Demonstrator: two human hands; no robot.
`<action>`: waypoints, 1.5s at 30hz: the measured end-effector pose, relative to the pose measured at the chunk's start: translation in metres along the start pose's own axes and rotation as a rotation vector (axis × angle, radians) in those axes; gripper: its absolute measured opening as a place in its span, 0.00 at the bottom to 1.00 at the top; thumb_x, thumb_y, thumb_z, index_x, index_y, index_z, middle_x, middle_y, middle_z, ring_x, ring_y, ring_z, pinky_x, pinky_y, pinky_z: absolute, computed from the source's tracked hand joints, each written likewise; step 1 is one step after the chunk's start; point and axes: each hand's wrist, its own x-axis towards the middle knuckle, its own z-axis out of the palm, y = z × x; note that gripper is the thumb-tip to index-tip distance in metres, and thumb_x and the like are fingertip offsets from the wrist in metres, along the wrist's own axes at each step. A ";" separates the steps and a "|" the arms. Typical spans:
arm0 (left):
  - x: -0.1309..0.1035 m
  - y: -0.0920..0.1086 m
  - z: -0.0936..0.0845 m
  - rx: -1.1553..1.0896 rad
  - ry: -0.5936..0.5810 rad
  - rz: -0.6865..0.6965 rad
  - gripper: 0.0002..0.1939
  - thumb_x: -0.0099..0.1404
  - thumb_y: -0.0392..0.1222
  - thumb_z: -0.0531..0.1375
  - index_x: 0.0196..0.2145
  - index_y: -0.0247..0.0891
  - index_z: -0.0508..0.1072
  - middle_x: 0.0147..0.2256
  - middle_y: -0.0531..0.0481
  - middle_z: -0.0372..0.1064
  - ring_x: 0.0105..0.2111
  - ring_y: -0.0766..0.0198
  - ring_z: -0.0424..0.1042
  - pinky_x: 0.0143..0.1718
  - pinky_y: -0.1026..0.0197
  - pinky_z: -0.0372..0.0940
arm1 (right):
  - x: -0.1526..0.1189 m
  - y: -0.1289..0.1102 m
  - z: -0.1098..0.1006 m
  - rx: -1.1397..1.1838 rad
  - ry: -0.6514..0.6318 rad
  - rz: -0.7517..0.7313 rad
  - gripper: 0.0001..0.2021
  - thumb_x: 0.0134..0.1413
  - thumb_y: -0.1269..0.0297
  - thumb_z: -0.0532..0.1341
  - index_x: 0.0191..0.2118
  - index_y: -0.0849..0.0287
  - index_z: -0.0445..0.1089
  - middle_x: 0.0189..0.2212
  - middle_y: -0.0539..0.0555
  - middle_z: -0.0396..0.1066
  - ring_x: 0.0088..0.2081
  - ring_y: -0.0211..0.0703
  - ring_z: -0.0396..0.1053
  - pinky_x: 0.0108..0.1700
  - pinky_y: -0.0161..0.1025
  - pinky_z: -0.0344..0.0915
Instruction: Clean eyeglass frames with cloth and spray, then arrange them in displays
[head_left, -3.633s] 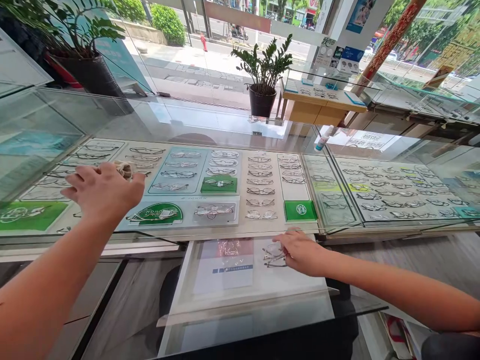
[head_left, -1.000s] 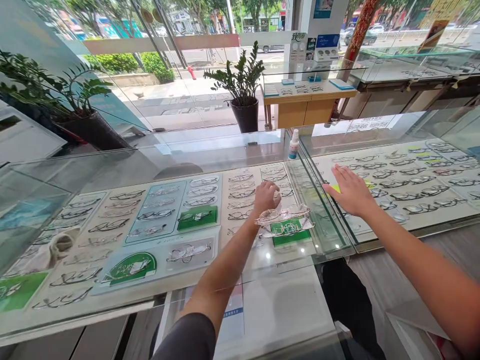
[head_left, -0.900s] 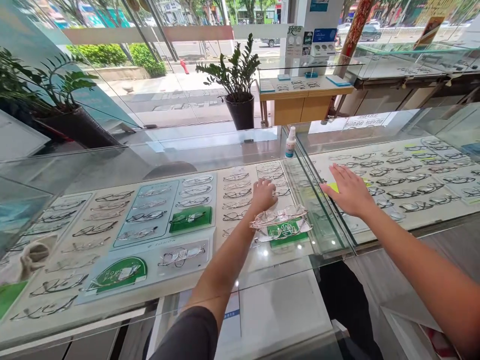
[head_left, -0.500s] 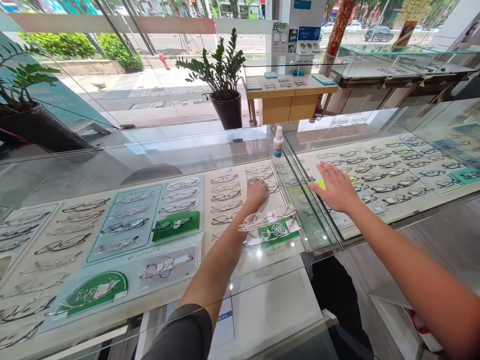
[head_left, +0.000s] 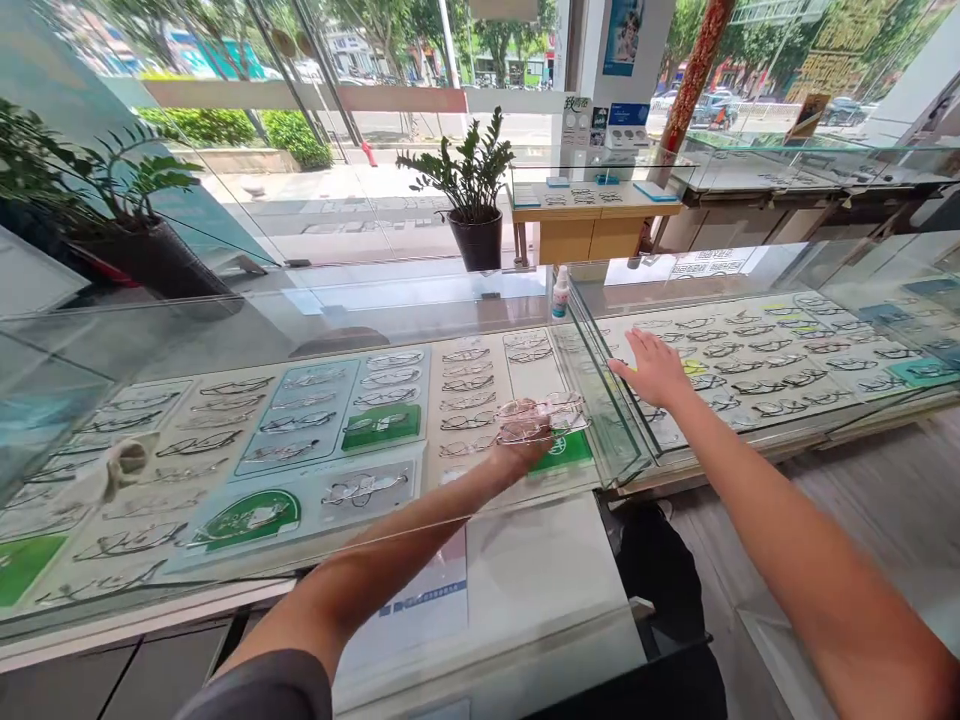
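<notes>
Under the glass top, my left hand is closed round a pair of glasses, whose outline is hard to separate from the frames overlapping it. Pairs of glasses lie on the glass above and beside that hand, near a green card. Behind it, a white panel bears rows of glasses at its far end. My right hand is open, fingers spread, over the glass by the seam between two cases, holding nothing.
A small spray bottle stands upright near the seam at the back. More glasses fill the left case on blue panels and the right case. Beyond are a potted plant and a wooden display table.
My left hand has come back from the white panel towards the green card, and fewer glasses show on that panel. My right hand stays spread near the seam. The view has tilted up.
</notes>
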 end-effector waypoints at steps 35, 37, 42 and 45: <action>0.084 0.004 -0.157 0.185 -0.019 0.053 0.06 0.66 0.38 0.63 0.31 0.38 0.79 0.42 0.43 0.83 0.51 0.46 0.72 0.59 0.40 0.58 | 0.010 0.003 0.008 -0.008 0.012 0.014 0.44 0.74 0.33 0.44 0.81 0.60 0.51 0.83 0.59 0.45 0.82 0.58 0.44 0.80 0.60 0.47; 0.083 0.002 -0.150 0.188 -0.030 0.053 0.06 0.66 0.39 0.63 0.31 0.39 0.79 0.42 0.43 0.82 0.52 0.45 0.72 0.59 0.40 0.57 | 0.011 0.005 0.010 -0.010 0.018 0.010 0.44 0.74 0.33 0.44 0.81 0.59 0.51 0.83 0.59 0.46 0.82 0.59 0.44 0.80 0.60 0.48; 0.076 0.004 -0.146 0.185 -0.060 0.065 0.07 0.66 0.41 0.63 0.33 0.39 0.80 0.44 0.43 0.81 0.52 0.45 0.72 0.59 0.41 0.58 | 0.010 0.005 0.010 -0.002 0.014 0.011 0.44 0.73 0.33 0.45 0.81 0.60 0.51 0.83 0.59 0.46 0.82 0.59 0.44 0.80 0.61 0.48; 0.073 0.008 -0.145 0.187 -0.085 0.064 0.07 0.65 0.42 0.62 0.34 0.39 0.81 0.45 0.42 0.80 0.52 0.45 0.71 0.59 0.40 0.59 | 0.010 0.004 0.009 0.009 0.019 0.011 0.44 0.74 0.34 0.46 0.81 0.61 0.52 0.82 0.58 0.47 0.82 0.58 0.45 0.80 0.62 0.47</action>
